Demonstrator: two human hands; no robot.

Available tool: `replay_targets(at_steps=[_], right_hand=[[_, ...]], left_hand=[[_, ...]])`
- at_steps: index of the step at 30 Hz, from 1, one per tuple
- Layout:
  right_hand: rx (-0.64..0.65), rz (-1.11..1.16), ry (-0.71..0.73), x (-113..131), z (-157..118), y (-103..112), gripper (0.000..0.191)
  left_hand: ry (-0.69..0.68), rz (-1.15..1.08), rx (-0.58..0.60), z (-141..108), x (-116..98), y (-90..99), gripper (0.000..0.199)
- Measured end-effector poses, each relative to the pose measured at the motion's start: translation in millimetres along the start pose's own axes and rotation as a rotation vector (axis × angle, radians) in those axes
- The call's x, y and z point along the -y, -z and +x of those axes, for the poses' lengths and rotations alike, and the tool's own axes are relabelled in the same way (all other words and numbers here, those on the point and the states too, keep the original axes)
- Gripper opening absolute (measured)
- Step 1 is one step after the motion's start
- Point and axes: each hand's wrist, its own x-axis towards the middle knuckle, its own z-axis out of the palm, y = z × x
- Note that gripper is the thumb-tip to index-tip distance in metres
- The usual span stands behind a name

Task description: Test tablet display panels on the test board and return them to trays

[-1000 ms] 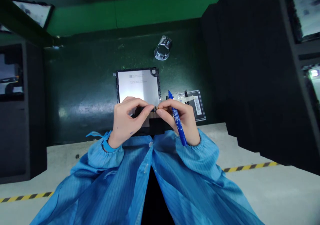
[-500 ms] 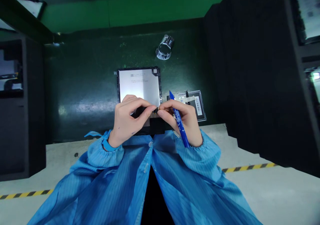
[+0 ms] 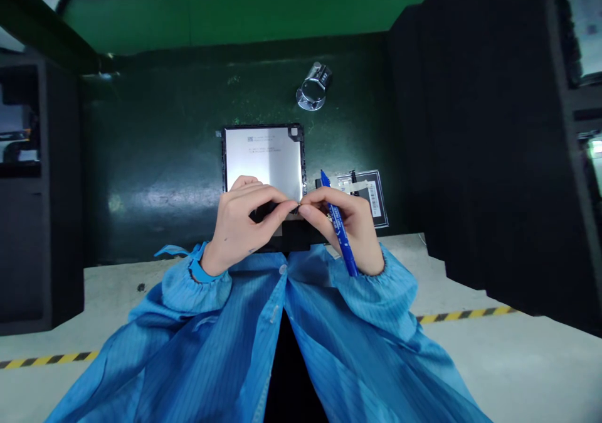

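My left hand (image 3: 249,219) is closed in a pinch, thumb and forefinger meeting above the near edge of a silver-backed display panel (image 3: 263,159) with a black frame. Facing it, my right hand (image 3: 345,222) is also pinched, its fingertips almost touching the left ones. A tiny dark piece shows between the two pinches, too small and covered to name. Tucked across my right hand is a blue marker pen (image 3: 342,231), its tip pointing away from me. The panel's near part is hidden by my hands.
Right of my right hand lies a flat dark part with a barcode label (image 3: 375,198). A shiny metal cylinder on a round base (image 3: 314,87) stands farther back on the dark green table (image 3: 155,159). Black shelving (image 3: 489,128) rises at right, and a black rack (image 3: 63,203) at left.
Both hands stay by the panel's near edge, the fingertips slightly closer together. The small dark piece between them is more covered. The whole view has shifted slightly.
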Motion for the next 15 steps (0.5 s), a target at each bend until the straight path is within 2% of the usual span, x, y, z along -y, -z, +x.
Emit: replay_targets(at_steps=[5,10,15], right_hand=[[0.001,-0.034,-0.001,-1.2,0.3,1.3,0.026],[0.106,-0.053,0.003,-0.1,1.5,7.8,0.023],[0.098,-0.087,0.020,-5.0,3.0,-0.2,0.025]], left_hand=[[0.026,-0.017,-0.002,-2.1,0.7,-2.4,0.021],[0.047,-0.051,0.014,-4.1,-1.1,-3.8,0.022],[0.078,-0.060,0.026,-4.2,-0.3,-4.8,0.020]])
